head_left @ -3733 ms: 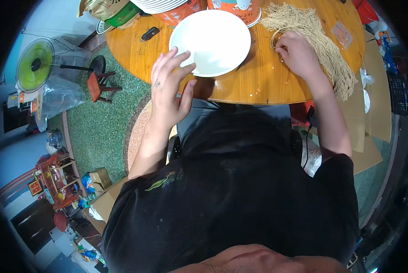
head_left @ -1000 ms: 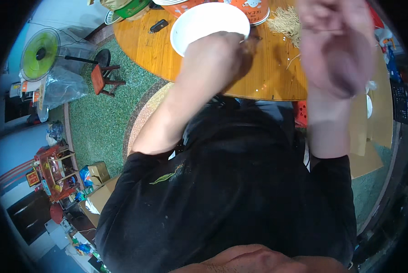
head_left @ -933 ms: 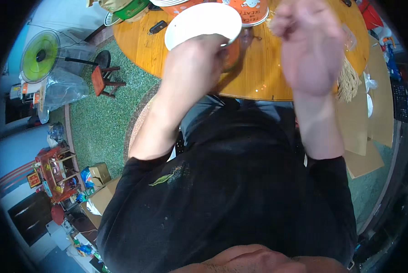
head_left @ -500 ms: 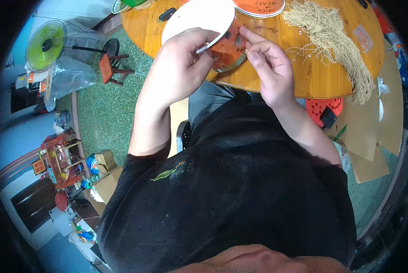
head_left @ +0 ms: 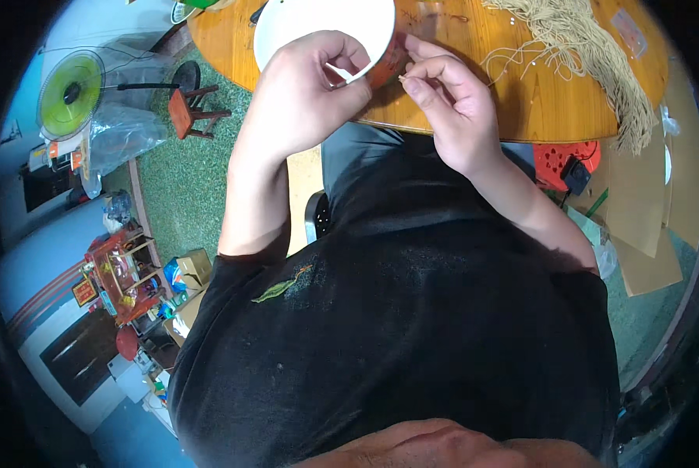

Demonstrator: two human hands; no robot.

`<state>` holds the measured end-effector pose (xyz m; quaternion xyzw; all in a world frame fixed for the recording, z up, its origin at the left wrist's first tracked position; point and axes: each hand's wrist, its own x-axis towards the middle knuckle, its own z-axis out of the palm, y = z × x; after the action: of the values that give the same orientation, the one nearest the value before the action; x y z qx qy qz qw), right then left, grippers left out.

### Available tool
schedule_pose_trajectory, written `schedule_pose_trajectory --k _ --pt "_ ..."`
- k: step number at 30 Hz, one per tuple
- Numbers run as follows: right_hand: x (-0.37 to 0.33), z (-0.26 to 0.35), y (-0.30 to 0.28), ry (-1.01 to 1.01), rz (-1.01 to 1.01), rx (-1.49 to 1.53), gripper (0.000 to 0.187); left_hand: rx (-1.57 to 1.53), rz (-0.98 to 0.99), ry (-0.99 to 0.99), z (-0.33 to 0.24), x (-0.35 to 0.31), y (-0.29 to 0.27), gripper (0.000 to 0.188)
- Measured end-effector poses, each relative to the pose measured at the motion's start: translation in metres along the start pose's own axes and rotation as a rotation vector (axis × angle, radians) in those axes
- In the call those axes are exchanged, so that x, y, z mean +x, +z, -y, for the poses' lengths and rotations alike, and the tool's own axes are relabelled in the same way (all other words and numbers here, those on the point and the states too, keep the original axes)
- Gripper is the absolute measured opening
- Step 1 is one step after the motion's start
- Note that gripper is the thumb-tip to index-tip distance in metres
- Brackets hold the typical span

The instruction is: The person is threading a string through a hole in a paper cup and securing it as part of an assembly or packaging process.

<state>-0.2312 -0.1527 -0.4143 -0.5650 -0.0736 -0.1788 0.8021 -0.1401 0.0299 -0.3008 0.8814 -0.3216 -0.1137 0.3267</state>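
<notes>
My left hand (head_left: 306, 97) grips the near rim of a white round board (head_left: 330, 23), thumb and fingers closed about its edge. The board is tilted up over the table, its plain white face towards me. Just to its right, my right hand (head_left: 452, 101) is closed in a pinch, thumb against forefinger. A tiny beige tip, like a cord end (head_left: 402, 78), shows at the fingertips; most of it is hidden. Behind the board's right edge, between the hands, a reddish-orange surface (head_left: 384, 69) partly shows.
The wooden table (head_left: 552, 113) bears a bundle of beige cords (head_left: 576, 47), with loose strands trailing left, and a small clear packet (head_left: 629, 33). A red stool (head_left: 556, 160) stands below its right edge. Left are a small wooden stool (head_left: 193, 113) and a green fan (head_left: 72, 93).
The view has shifted, and the orange round board at the table's far side has left it. Both hands sit slightly further left, still holding; the white board shows at a slightly different tilt.
</notes>
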Motion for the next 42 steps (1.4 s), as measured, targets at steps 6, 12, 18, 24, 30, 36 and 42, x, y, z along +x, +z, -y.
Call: schedule_pose_trajectory --k 6,12,18,24,30,36,42 --pt "0.0 -0.004 -0.007 -0.001 -0.002 -0.078 0.01 0.047 0.03 0.071 -0.005 0.007 0.005 0.016" --pt "-0.004 -0.006 -0.006 0.019 -0.013 -0.017 0.01 0.296 -0.028 0.213 -0.007 0.013 0.011 0.021" --pt "-0.005 -0.007 -0.003 -0.001 -0.019 -0.015 0.01 0.37 -0.126 0.247 -0.009 0.013 0.018 0.027" --pt "-0.008 -0.006 -0.002 0.021 -0.032 0.093 0.009 0.401 -0.202 0.224 -0.006 0.011 0.025 0.025" --pt "-0.006 -0.009 -0.002 -0.006 -0.074 0.049 0.009 0.433 -0.147 0.24 -0.011 0.008 0.018 0.029" --pt "-0.002 0.001 -0.001 -0.024 -0.144 -0.08 0.008 0.234 -0.089 0.223 -0.01 0.01 0.013 0.032" --pt "-0.001 0.014 0.0 -0.01 -0.199 -0.31 0.009 0.404 -0.101 0.212 -0.035 0.002 0.02 0.041"
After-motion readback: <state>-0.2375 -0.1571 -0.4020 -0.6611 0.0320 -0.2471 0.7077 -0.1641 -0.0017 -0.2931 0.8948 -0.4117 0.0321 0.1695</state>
